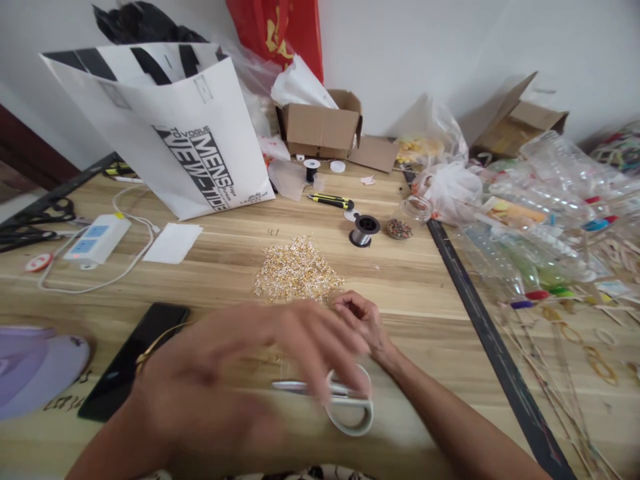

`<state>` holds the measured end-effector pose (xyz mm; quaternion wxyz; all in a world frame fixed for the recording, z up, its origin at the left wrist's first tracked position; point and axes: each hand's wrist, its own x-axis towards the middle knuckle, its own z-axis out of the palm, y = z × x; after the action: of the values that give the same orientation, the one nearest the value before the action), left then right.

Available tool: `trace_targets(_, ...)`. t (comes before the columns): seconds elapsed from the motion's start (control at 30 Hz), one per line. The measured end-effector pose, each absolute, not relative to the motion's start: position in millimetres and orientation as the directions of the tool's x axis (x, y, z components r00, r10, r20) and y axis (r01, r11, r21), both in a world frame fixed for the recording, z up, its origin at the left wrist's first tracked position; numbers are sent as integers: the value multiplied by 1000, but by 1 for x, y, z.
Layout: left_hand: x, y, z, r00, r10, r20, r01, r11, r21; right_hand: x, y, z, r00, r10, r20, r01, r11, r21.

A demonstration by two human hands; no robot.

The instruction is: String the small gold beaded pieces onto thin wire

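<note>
"How did the nearer hand stand?"

"The left hand hung above the scissors, its fingers and thumb spread, with nothing visible in its grip. I judged that a slower, steadier hand, held off the blades, would have suited such tiny work."

"And the right hand?"

"It was just beside the near edge of the pile of gold and clear pieces, fingers curled in. I couldn't tell whether they pinched anything. A light fingertip hold, wrist braced on the table, seemed best; working from that edge would have scattered less."

"What was hard to make out?"

"Nearest, motion smeared the left thumb, and the left hand partly covered some loose gold bits. The right fingertips were tucked from sight. The pile lay mid-table, its pieces too small to tell apart, short of the wire spool. Farthest back, the frame's top cut off a red bag."
</note>
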<state>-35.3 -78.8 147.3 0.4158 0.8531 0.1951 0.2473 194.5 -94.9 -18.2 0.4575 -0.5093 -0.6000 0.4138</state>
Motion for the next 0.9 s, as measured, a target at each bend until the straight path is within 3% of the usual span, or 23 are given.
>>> trace_targets(0.07,-22,-66,138,847,470,249,145,-654,743,195,-95,-18,-68,990,122,247,135,-960)
trace_targets(0.17,-1,-42,104,791,580,196,423,-750,509,194,-96,-19,-63,994,92,247,105,-963)
trace_targets(0.27,10,-27,65,799,591,114,529,-780,334,194,-96,-20,-65,994,90,235,103,-967)
trace_targets(0.6,16,-24,34,851,524,-34,517,-825,229,194,-94,-21,-80,986,146,259,162,-952)
trace_targets(0.9,15,-22,25,861,508,1,498,-845,192,193,-93,-23,-77,985,151,262,166,-951)
